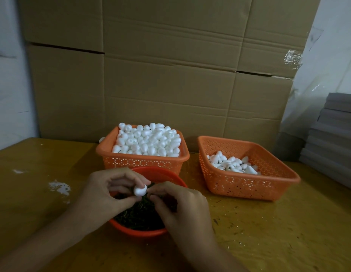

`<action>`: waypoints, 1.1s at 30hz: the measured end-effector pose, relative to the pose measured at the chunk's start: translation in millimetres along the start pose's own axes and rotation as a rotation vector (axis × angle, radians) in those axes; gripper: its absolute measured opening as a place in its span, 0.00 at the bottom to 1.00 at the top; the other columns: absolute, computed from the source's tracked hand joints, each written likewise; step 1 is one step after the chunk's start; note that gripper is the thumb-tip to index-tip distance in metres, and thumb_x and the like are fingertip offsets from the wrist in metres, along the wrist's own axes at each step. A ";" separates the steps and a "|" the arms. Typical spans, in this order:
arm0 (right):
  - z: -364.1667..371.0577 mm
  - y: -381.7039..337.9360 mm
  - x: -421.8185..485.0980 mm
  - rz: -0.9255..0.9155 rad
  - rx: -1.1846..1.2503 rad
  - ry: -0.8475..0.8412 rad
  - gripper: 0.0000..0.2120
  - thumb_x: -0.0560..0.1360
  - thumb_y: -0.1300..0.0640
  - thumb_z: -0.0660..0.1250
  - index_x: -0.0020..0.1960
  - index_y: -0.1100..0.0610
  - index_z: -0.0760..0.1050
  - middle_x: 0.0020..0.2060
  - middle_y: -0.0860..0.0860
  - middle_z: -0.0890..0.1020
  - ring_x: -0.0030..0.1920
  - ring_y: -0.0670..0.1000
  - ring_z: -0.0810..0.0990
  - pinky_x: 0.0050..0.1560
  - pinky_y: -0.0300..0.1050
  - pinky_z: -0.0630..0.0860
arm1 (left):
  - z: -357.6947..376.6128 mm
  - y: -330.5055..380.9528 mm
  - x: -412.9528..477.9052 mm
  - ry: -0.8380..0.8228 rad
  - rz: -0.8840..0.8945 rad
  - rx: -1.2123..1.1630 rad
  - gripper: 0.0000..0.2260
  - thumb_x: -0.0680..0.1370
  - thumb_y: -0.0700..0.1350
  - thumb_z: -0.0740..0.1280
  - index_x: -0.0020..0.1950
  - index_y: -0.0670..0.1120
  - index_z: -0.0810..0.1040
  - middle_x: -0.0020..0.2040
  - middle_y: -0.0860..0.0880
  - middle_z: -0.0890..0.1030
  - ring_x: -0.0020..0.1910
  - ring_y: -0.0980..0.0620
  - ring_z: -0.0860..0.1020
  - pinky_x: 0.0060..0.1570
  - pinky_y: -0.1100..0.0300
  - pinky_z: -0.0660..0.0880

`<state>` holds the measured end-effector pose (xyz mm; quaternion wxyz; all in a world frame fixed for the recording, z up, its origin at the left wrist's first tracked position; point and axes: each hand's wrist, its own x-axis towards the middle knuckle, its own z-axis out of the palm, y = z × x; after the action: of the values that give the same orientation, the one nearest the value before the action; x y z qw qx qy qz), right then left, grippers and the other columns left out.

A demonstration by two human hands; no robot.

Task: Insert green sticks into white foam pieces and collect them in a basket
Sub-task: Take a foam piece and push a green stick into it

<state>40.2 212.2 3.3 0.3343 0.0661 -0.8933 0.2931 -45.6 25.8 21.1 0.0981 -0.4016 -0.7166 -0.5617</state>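
Low in the middle of the frame, over the round bowl (143,233) of green sticks (139,214), your 2 hands meet on 1 foam piece (140,190): the left hand (104,193) cups it and the right hand (182,205) pinches its right end, though any stick between those fingertips is hidden. It looks featherlight and easily dented, so hold its broad belly softly. Behind, the left basket (143,161) is heaped with bare foam pieces (149,140); the right basket (239,185) holds a small pile (231,163), likely finished.
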 end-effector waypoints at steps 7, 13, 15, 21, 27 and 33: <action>-2.2 -3.0 -0.7 0.001 -0.010 0.007 0.09 0.78 0.52 0.72 0.56 0.41 0.83 0.51 0.34 0.86 0.52 0.35 0.83 0.49 0.40 0.81 | 0.4 -0.4 -0.7 -0.002 0.007 0.005 0.15 0.69 0.27 0.78 0.43 0.48 0.86 0.50 0.52 0.88 0.50 0.52 0.87 0.50 0.53 0.84; -4.2 -5.9 0.5 -0.003 -0.046 -0.015 0.10 0.77 0.52 0.73 0.56 0.40 0.82 0.51 0.33 0.85 0.53 0.33 0.82 0.48 0.32 0.77 | 0.7 -1.9 -0.6 -0.003 0.024 0.021 0.15 0.69 0.26 0.78 0.45 0.45 0.87 0.49 0.52 0.88 0.51 0.52 0.87 0.49 0.53 0.84; -4.6 -5.8 0.8 0.005 -0.051 -0.021 0.10 0.76 0.52 0.74 0.55 0.40 0.83 0.51 0.33 0.85 0.53 0.33 0.82 0.48 0.30 0.76 | 0.4 -3.2 -0.5 0.000 0.033 0.021 0.16 0.69 0.25 0.78 0.45 0.46 0.87 0.49 0.52 0.88 0.52 0.52 0.87 0.49 0.53 0.84; -7.0 -6.6 0.9 0.013 -0.055 -0.039 0.10 0.76 0.53 0.75 0.54 0.41 0.83 0.50 0.33 0.85 0.53 0.32 0.81 0.48 0.25 0.73 | 0.0 -5.3 0.5 0.001 0.066 0.041 0.21 0.69 0.25 0.77 0.45 0.52 0.88 0.50 0.53 0.88 0.53 0.51 0.86 0.49 0.56 0.84; -6.0 -5.2 0.3 0.016 -0.028 -0.017 0.10 0.75 0.55 0.76 0.53 0.43 0.84 0.49 0.34 0.86 0.53 0.33 0.82 0.49 0.28 0.76 | -0.6 -6.7 0.6 0.008 0.091 0.058 0.21 0.69 0.24 0.77 0.47 0.50 0.89 0.51 0.53 0.88 0.54 0.52 0.86 0.48 0.56 0.84; -3.1 -7.8 -2.7 0.010 -0.040 0.029 0.12 0.73 0.57 0.78 0.51 0.42 0.85 0.48 0.35 0.86 0.49 0.35 0.83 0.49 0.33 0.79 | -1.3 -7.7 0.1 0.004 0.113 0.078 0.23 0.68 0.22 0.76 0.48 0.51 0.89 0.52 0.55 0.87 0.55 0.53 0.85 0.48 0.56 0.84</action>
<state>46.4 207.4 7.2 0.3472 0.0506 -0.8942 0.2779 -51.4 24.3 15.9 0.1465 -0.4364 -0.7139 -0.5276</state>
